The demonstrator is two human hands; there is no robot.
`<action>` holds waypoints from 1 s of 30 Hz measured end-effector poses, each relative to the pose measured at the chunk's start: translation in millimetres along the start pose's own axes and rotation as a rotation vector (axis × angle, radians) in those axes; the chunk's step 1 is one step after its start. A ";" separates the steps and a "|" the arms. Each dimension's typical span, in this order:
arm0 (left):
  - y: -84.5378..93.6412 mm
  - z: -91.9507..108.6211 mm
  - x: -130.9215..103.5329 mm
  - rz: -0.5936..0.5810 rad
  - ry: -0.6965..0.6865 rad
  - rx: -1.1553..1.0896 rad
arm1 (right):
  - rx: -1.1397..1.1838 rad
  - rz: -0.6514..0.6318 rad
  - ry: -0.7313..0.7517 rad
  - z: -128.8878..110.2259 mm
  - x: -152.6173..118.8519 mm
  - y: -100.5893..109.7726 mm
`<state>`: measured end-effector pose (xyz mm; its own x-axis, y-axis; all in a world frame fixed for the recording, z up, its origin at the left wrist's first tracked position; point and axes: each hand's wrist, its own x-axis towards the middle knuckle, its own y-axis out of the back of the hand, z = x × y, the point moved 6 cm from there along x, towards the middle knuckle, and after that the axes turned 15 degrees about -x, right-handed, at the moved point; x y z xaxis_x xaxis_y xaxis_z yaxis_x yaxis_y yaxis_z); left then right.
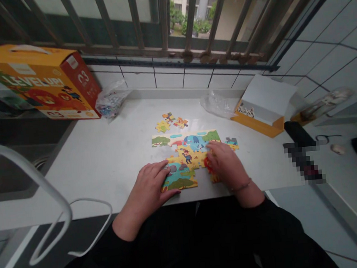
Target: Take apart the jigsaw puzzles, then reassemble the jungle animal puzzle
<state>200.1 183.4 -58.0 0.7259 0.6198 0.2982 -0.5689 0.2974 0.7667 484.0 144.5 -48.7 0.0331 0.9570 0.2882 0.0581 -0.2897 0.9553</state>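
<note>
A partly joined jigsaw puzzle (187,155) with an elephant, a small figure and a pond lies near the counter's front edge. My left hand (153,180) lies against its lower left side, fingers stretched and thumb along the bottom edge. Over the right side, my right hand (226,161) is bent down with its fingers drawn together around a red and yellow puzzle piece (208,164), which they partly cover. Several loose pieces, among them a yellow-green one (163,126), lie beyond the puzzle. Another loose piece (231,141) sits by its right edge.
An orange puzzle box (43,85) stands at the back left beside a plastic bag of pieces (111,100). At the back right are clear plastic wrap (216,105) and an open box (259,122). A white hose-like tube (44,175) arches at left. Window bars rise behind.
</note>
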 end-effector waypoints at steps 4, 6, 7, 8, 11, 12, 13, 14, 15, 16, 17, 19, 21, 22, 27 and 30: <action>-1.8 -0.4 0.2 -0.005 -0.010 0.001 | -0.293 -0.173 -0.433 85.7 -0.8 1.2; -1.7 -0.2 1.1 0.000 -0.009 0.002 | -0.347 -0.221 -0.490 104.5 -1.3 0.5; -1.5 0.2 1.6 0.003 -0.008 0.002 | -0.349 -0.227 -0.491 108.5 -0.5 -0.2; -0.9 0.8 2.0 0.008 -0.007 0.000 | -0.341 -0.226 -0.485 110.0 0.9 -1.0; 5.3 3.1 0.5 0.066 -0.013 -0.024 | -0.286 -0.228 -0.492 110.6 5.1 -3.0; 9.1 3.6 -1.6 0.106 -0.017 -0.029 | -0.263 -0.232 -0.505 111.3 5.9 -2.9; 13.3 3.8 -4.9 0.151 -0.020 -0.026 | -0.237 -0.236 -0.520 112.4 6.2 -2.3; 17.6 3.3 -9.1 0.197 -0.017 -0.012 | -0.208 -0.240 -0.532 113.8 5.9 -1.2; 21.5 2.4 -13.9 0.236 -0.010 0.012 | -0.179 -0.239 -0.542 115.3 5.1 0.6; 24.6 1.1 -19.0 0.266 0.001 0.041 | -0.154 -0.231 -0.554 116.9 3.8 3.3; 26.9 -0.3 -23.9 0.288 0.013 0.066 | -0.132 -0.214 -0.569 118.3 2.0 6.7; 29.1 -3.1 -31.5 0.306 0.041 0.091 | -0.089 -0.153 -0.598 117.6 -1.6 14.9; 29.5 -4.5 -34.8 0.314 0.060 0.088 | -0.009 -0.072 -0.560 105.8 -1.7 21.9; 29.2 -4.6 -34.8 0.312 0.066 0.082 | 0.049 -0.043 -0.498 94.1 0.3 23.5; 25.0 -2.1 -28.6 0.240 0.069 0.054 | 0.355 -0.121 0.117 -14.2 16.4 11.4; 23.6 -0.4 -28.2 0.212 0.044 0.037 | 0.445 -0.145 0.405 -74.3 17.7 4.0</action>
<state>166.1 173.3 -48.6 0.5738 0.6970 0.4301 -0.6916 0.1311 0.7103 410.7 161.4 -34.9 -0.3827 0.8914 0.2427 0.4468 -0.0514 0.8932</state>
